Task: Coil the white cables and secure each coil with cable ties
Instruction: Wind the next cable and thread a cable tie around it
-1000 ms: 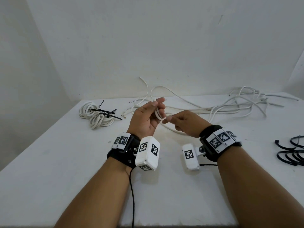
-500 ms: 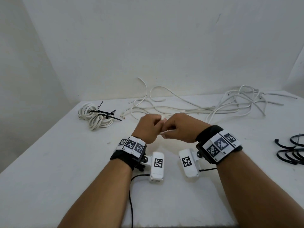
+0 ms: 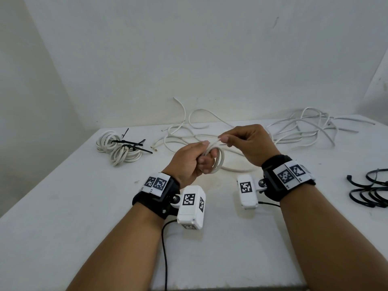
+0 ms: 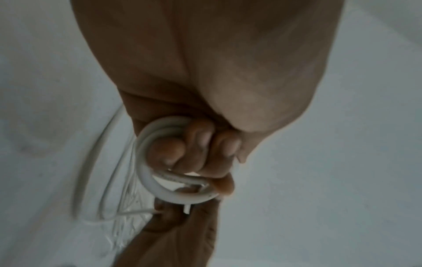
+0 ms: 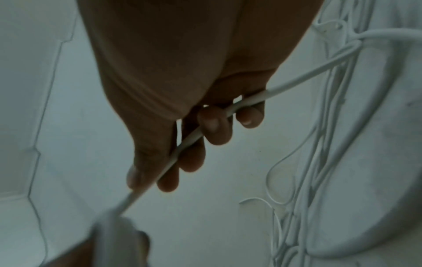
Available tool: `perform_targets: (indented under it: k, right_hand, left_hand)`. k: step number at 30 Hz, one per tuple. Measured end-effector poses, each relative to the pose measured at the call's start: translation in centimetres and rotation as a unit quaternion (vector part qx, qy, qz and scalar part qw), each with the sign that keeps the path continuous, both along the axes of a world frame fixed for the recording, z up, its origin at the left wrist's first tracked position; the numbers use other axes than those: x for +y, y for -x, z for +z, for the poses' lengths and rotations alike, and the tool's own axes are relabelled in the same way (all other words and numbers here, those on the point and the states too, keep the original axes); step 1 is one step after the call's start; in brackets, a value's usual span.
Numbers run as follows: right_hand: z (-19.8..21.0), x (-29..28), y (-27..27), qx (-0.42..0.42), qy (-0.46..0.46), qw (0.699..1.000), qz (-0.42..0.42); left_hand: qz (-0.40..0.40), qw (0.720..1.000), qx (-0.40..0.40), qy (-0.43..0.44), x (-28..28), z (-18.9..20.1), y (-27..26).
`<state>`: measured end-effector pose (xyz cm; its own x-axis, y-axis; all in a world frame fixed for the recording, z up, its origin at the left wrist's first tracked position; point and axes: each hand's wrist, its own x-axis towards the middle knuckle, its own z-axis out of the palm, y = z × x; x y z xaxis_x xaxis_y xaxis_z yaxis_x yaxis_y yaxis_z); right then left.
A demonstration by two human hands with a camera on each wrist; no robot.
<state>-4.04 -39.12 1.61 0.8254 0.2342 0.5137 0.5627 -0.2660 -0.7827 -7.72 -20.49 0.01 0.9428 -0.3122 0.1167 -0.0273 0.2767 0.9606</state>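
Observation:
My left hand (image 3: 196,159) grips a small coil of white cable (image 3: 219,162) above the middle of the white table (image 3: 63,206); the loops (image 4: 157,182) wrap round its curled fingers. My right hand (image 3: 237,141) pinches the same cable (image 5: 187,144) just right of the coil, thumb against fingers, and the strand runs on through its fingers toward the loose cables. A finished white coil (image 3: 120,151) bound with black ties lies at the back left. Loose white cables (image 3: 302,131) sprawl along the back.
Black cable ties (image 3: 369,190) lie in a heap at the table's right edge. A wall stands close behind the table. A thin black wire (image 3: 164,248) hangs from the left wrist camera over the near edge.
The hands, pressed together as fists half a second ago, have drawn slightly apart. My right hand rose and moved right with the cable, and a loop now shows round the left fingers.

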Motion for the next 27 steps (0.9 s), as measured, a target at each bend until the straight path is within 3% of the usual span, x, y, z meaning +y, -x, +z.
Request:
perform_targets:
  k: [3,8,11,12,14,16,18,20,23,25,27]
  right_hand:
    - [-0.6,0.5,-0.1,0.025,0.027,0.999,0.002]
    - [-1.2,2.0,-0.1,0.069,0.169,0.983,0.004]
    - [-1.1,3.1,0.2,0.108,0.27,0.956,0.024]
    - [-1.0,3.4,0.5,0.113,0.296,0.948,0.033]
    - [-0.9,3.9,0.9,0.097,0.341,0.934,0.045]
    - [-0.7,4.0,1.4,0.072,0.382,0.92,0.052]
    - [-0.4,3.8,1.6,0.057,0.386,0.919,0.051]
    - [-0.2,3.3,1.6,0.039,0.347,0.937,0.035]
    - [-0.2,2.6,1.4,0.015,0.262,0.965,0.011]
    - [-0.3,2.1,1.1,0.003,0.205,0.979,0.009]
    - [-0.3,1.3,0.8,-0.011,0.156,0.988,0.0]
  left_hand:
    - [-0.002,0.997,0.01,0.08,-0.2,0.6,0.2]
    - [0.017,0.97,-0.011,0.242,-0.4,1.0,-0.2]
    - [0.064,0.964,-0.039,0.254,0.0,1.0,-0.8]
    - [0.1,0.969,-0.05,0.22,0.2,0.8,-1.1]
    - [0.189,0.974,-0.099,0.072,0.6,0.1,-1.5]
    - [0.253,0.947,-0.156,-0.124,0.9,-0.4,-1.5]
    - [0.255,0.907,-0.202,-0.267,1.2,-0.7,-1.6]
    - [0.212,0.889,-0.199,-0.354,1.6,-0.6,-1.5]
    - [0.144,0.869,-0.18,-0.438,1.5,-0.3,-1.1]
    - [0.089,0.89,-0.146,-0.422,1.1,-0.1,-0.7]
    - [0.052,0.933,-0.095,-0.344,0.9,0.1,-0.5]
